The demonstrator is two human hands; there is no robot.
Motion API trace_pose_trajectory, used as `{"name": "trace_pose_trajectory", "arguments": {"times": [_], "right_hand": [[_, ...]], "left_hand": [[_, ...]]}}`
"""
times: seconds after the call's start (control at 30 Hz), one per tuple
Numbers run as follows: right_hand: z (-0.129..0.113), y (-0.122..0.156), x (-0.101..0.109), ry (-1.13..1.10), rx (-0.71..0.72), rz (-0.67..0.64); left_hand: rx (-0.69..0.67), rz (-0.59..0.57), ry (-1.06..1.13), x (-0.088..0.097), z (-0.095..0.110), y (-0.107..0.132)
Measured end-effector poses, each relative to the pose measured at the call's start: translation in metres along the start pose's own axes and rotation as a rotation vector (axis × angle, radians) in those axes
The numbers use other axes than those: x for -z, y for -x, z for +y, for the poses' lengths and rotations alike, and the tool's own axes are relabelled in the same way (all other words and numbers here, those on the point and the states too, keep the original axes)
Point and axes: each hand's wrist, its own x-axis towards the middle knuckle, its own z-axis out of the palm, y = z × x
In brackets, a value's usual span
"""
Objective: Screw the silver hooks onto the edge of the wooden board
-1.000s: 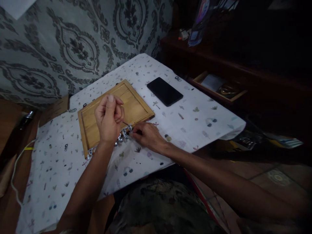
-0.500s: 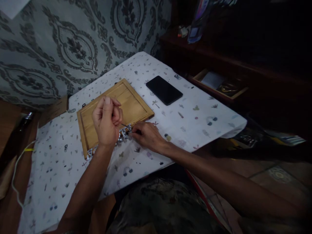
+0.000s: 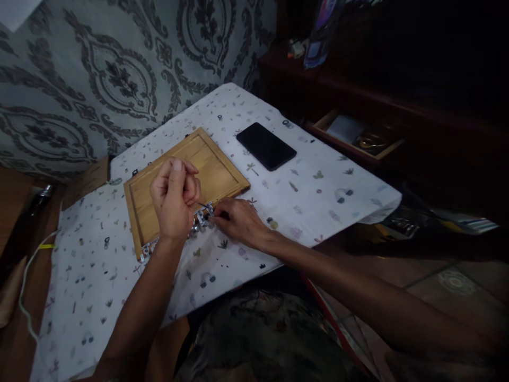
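My left hand [image 3: 174, 197] is raised over a wooden board with a raised rim [image 3: 217, 159], its fingers curled closed. A thin dark rod [image 3: 204, 205] sticks out from those fingers toward the board's near edge; its other end is hidden in the hand. Along that edge runs a row of small shiny metal clips [image 3: 200, 217], partly covered by my left wrist. My right hand [image 3: 238, 218] rests at the right end of the row, thumb and forefinger pinched close to a clip. Whatever lies between those fingertips is too small to make out.
A black phone or tablet [image 3: 266, 146] lies right of the board on the patterned white tablecloth [image 3: 310, 196]. Beyond the table is an open drawer [image 3: 358, 135] and a clear bottle [image 3: 317, 50]. A cardboard piece [image 3: 87, 183] and a white cable [image 3: 24, 297] are at left.
The view has shifted very slightly. Both hands keep nearly the same pose beside the clips, and the board stays in place.
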Motion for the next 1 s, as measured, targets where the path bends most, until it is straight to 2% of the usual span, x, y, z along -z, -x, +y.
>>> {"name": "trace_pose_trajectory", "arguments": {"times": [0.23, 0.3, 0.43, 0.6, 0.7, 0.83, 1.0], "right_hand": [[-0.001, 0.001, 0.002, 0.011, -0.020, -0.007], [-0.001, 0.001, 0.002, 0.017, -0.036, -0.009], [-0.001, 0.000, 0.002, 0.021, -0.028, 0.004], [-0.001, 0.000, 0.001, 0.007, -0.019, 0.003], [-0.002, 0.000, 0.002, 0.019, -0.034, -0.005], [-0.002, 0.000, 0.002, 0.012, -0.017, -0.006], [0.000, 0.001, 0.001, 0.001, -0.018, -0.009]], "left_hand": [[0.120, -0.247, 0.048, 0.013, 0.000, -0.016], [0.171, -0.277, 0.053, 0.017, 0.002, -0.021], [0.208, -0.186, 0.026, 0.019, 0.001, -0.022], [-0.014, 0.075, -0.032, 0.006, -0.004, -0.010], [-0.024, 0.127, -0.009, -0.001, -0.006, -0.004], [-0.003, 0.096, 0.027, -0.003, -0.007, -0.008], [0.164, -0.125, 0.029, 0.004, -0.001, -0.018]]}}
